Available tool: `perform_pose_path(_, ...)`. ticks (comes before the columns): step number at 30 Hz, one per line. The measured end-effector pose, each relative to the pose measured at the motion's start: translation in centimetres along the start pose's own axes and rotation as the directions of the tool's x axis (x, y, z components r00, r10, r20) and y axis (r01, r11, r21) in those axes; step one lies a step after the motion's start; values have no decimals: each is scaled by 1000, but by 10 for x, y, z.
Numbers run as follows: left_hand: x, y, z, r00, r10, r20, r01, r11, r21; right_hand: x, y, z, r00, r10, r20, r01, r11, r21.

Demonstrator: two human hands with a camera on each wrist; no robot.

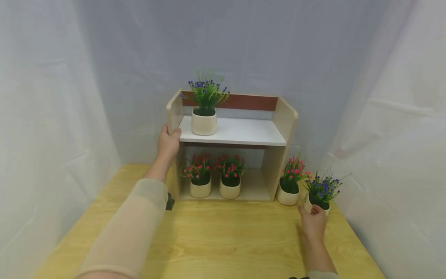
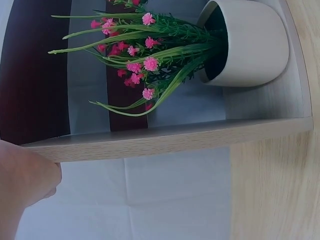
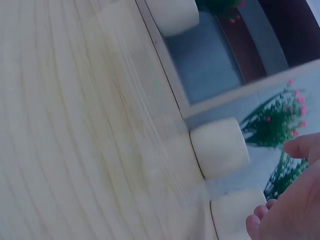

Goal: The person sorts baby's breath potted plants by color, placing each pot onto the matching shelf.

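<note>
My left hand (image 1: pixel 168 145) grips the left side panel of a two-tier wooden desk shelf (image 1: pixel 231 142), thumb in front. In the left wrist view the left hand (image 2: pixel 25 175) is at the panel's edge. My right hand (image 1: pixel 313 225) is in front of a white pot of purple flowers (image 1: pixel 323 190) at the right, thumb apart from loosely bent fingers. In the right wrist view a gap shows between thumb and fingers of the right hand (image 3: pixel 292 200); whether it touches the pot, I cannot tell. A pot of pink flowers (image 1: pixel 288 197) stands between that pot and the shelf.
Another purple-flowered pot (image 1: pixel 204 123) stands on the upper tier, at its left. Two pink-flowered pots, a left one (image 1: pixel 200 188) and a right one (image 1: pixel 230 189), sit below. A small black object (image 1: pixel 170 202) lies by the shelf's left foot. White sheeting (image 1: pixel 393 155) surrounds the wooden table (image 1: pixel 223 236).
</note>
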State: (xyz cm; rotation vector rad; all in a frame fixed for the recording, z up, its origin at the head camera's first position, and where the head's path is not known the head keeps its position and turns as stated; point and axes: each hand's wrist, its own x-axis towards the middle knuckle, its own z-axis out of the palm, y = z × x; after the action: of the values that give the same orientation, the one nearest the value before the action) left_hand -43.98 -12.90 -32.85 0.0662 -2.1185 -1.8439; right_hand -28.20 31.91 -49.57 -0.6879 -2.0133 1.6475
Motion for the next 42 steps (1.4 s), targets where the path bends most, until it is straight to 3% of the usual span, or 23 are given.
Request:
perform_pose_path(7,0,-3,-1,1000,10,11,-10,1000,-3,10,9,-19,994,57,-92,-58,998,-14)
perform_pose_path(17,2,-2,-2,999,37,27,-37,999,-2,26,17,-37,991,113,-75,-117,992,-42)
perform_pose_path(23,3,-3,-1,999,41,33,-40,999,-30,40,22,-35,994,102,-45,-106,989,-102)
perform_pose_path(29,3,-3,-2,999,28,42,-27,999,-24,51,33,-29,993,96,-66,-102,990,-101)
perform_pose_path(35,2,-4,-1,998,35,43,-34,999,-28,60,35,-22,996,30,-89,-45,983,-176)
perform_pose_path(42,2,-5,-2,999,24,45,-23,999,-32,62,38,-19,997,14,-79,-27,987,-160)
